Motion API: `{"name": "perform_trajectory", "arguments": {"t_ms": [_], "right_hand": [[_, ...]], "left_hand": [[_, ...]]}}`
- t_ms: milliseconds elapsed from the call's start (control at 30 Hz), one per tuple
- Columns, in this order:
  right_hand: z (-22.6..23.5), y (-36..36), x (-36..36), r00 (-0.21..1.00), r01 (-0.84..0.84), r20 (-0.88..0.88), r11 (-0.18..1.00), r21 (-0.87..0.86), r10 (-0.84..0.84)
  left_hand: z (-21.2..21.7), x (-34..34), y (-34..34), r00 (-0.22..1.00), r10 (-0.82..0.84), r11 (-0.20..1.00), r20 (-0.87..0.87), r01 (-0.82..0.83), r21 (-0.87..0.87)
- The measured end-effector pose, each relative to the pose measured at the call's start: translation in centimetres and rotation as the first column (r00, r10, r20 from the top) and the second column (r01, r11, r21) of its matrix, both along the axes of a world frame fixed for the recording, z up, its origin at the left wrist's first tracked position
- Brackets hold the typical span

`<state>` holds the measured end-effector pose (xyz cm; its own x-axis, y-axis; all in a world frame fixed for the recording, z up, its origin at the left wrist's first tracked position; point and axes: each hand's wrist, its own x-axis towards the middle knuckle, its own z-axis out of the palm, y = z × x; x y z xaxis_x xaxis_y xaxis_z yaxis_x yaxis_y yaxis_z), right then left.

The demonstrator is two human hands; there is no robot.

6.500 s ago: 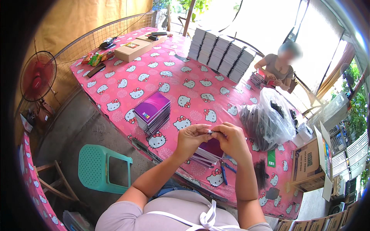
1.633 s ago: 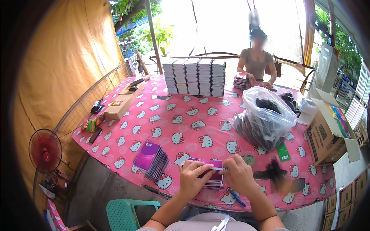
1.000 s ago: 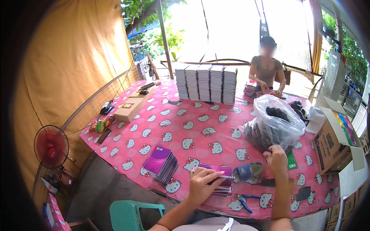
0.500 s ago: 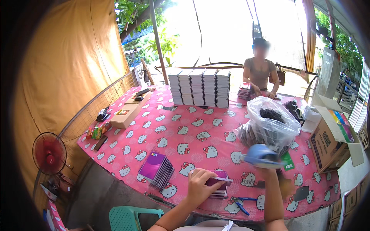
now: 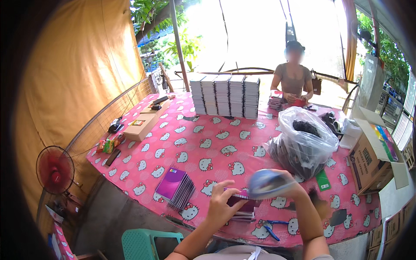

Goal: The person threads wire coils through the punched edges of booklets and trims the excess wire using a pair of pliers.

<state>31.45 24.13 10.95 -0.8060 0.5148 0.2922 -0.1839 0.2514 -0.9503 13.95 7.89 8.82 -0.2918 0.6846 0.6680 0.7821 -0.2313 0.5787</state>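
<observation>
At the near edge of the table, my left hand [image 5: 222, 208] grips a purple notebook [image 5: 240, 200] between thumb and fingers. A coil binding runs from its right side, partly hidden. Beneath it lies a small pile of similar notebooks [image 5: 248, 216]. My right hand [image 5: 292, 184] is wrapped round a blue, flat, oval object [image 5: 268, 185] with a pale edge, smeared by motion; I cannot make out its kind. It hovers over the notebook's right end, close to my left fingers. Blue-handled pliers [image 5: 274, 229] lie to the right of the pile.
A purple notebook stack [image 5: 173, 184] stands left. Spiral-bound stacks [image 5: 223, 97] stand far back. At right are a clear plastic bag [image 5: 303, 143] of dark coils, a green card [image 5: 323, 180] and an open carton [image 5: 368, 164]. Another person [image 5: 294, 80] handles something red across the table [image 5: 203, 147].
My right hand has swung the blue object leftward to the notebook. My left fingers have shifted slightly on the notebook. Across the table, the other person now holds something red.
</observation>
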Motion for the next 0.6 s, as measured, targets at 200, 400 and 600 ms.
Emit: {"name": "perform_trajectory", "arguments": {"t_ms": [200, 400, 600], "right_hand": [[0.7, 0.2, -1.3, 1.0, 0.013, 0.024, 0.991, 0.131, -0.017], [0.1, 0.5, -2.4, 0.977, 0.099, 0.177, 0.986, 0.13, -0.122], [-0.3, 0.9, -3.4, 0.999, 0.031, 0.008, 0.909, 0.416, -0.037]], "left_hand": [[-2.4, -1.1, -0.4, 0.864, -0.125, 0.992, 0.488, 0.103, 0.072], [-3.5, -1.2, -0.2, 0.471, -0.359, 0.932, 0.806, 0.146, 0.33], [-3.7, -1.9, -0.4, 0.508, -0.281, 0.959, 0.815, 0.12, 0.256]]}}
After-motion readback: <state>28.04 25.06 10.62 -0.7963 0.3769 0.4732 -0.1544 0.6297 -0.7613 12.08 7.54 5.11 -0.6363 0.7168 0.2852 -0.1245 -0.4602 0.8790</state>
